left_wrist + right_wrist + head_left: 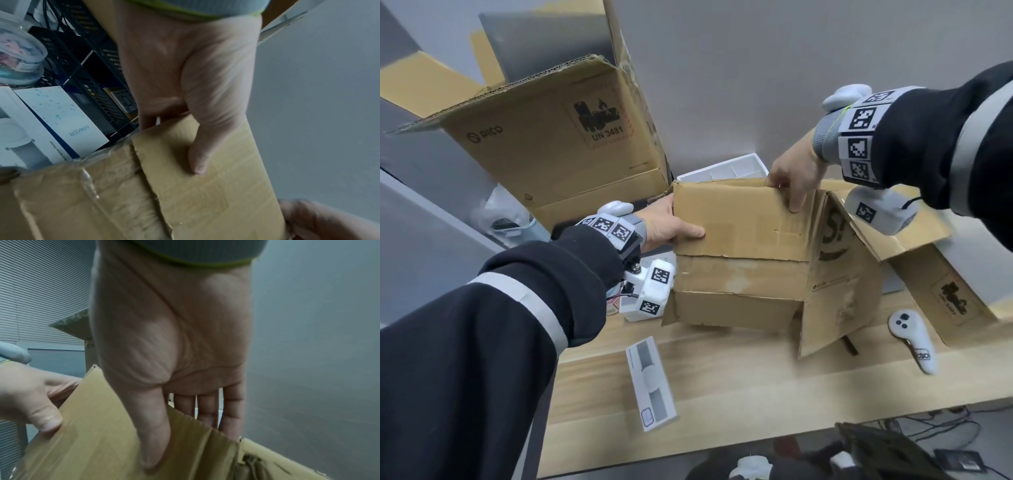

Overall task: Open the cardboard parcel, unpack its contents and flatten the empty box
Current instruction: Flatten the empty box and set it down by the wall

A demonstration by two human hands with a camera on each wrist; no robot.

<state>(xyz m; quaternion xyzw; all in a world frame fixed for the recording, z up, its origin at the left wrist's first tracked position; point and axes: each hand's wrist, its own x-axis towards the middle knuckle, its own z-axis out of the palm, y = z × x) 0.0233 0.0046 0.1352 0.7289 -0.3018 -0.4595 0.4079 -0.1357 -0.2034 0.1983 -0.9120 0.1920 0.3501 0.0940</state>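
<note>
The brown cardboard parcel [756, 260] stands tipped on the wooden table [756, 383], its flaps loose. My left hand [671, 222] grips the parcel's upper left edge, thumb on the near face and fingers behind it. In the left wrist view that thumb [197, 155] presses the cardboard flap [216, 186]. My right hand [791, 178] pinches the top edge of the same panel near its right corner, thumb in front and fingers behind. The right wrist view has the thumb [154, 434] flat on the cardboard [92, 434] and the fingers [205, 405] reaching down behind it.
A big open PICO carton [558, 137] stands behind on the left, another carton [945, 301] lies at the right. A white tray [726, 169] sits behind the parcel. A white controller [911, 339] and a long white retail box [650, 380] lie on the table.
</note>
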